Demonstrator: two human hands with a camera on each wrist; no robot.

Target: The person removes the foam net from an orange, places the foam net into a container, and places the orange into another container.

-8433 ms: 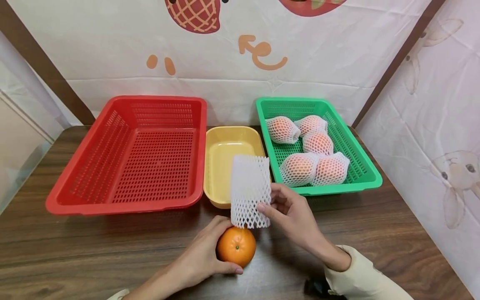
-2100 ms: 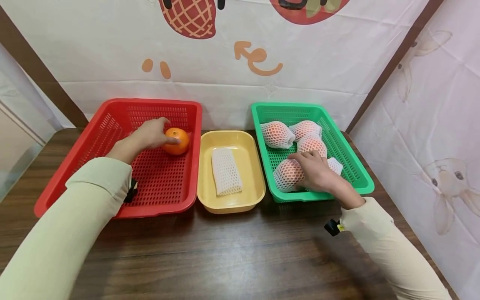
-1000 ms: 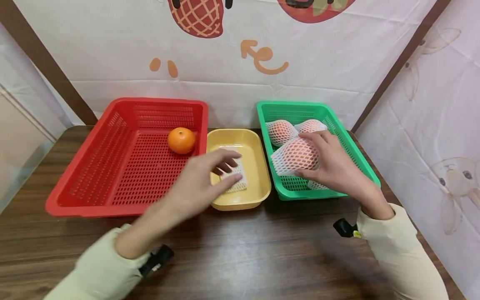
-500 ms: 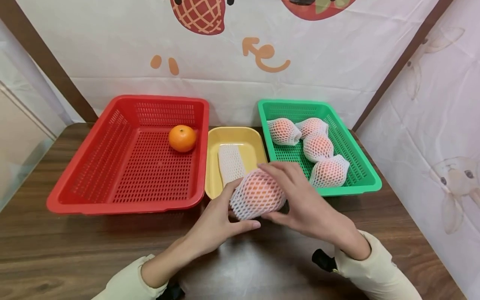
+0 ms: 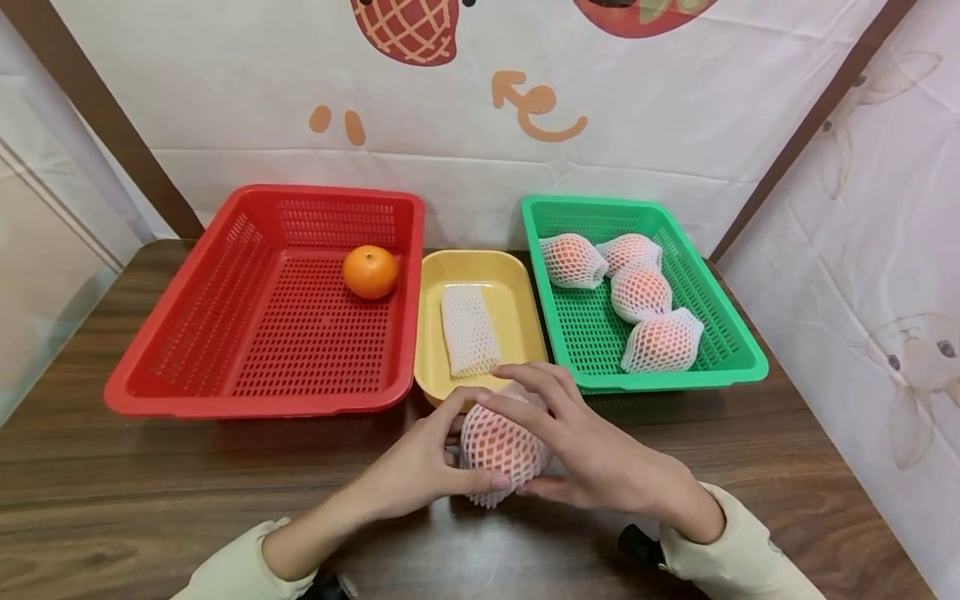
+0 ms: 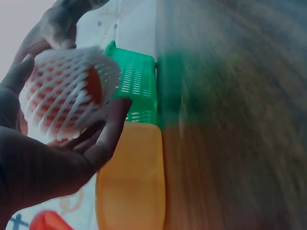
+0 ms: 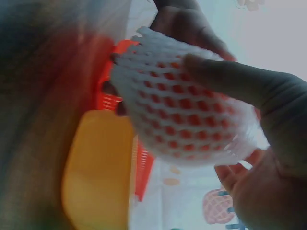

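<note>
One bare orange (image 5: 371,272): in the red basket (image 5: 262,406), ahead of the left hand and off to its left.
Foam net sleeve (image 5: 470,332): flat in the yellow tray (image 5: 517,333), straight ahead of both hands.
Left hand (image 5: 423,467): curled round the fruit's left side — thumb near, fingers beyond.
Netted fruit (image 5: 501,446): between the two hands, nearer than the tray; probably an orange, firm and fairly light, its foam soft, stretchy and grippy. Best held round the middle — loose netting at the ends would likely slip or tear.
Right hand (image 5: 588,442): holding the right side, thumb near, fingers over the far top.
Green basket (image 5: 675,380): ahead of the right hand and to its right, holding four netted fruits (image 5: 641,292).
</note>
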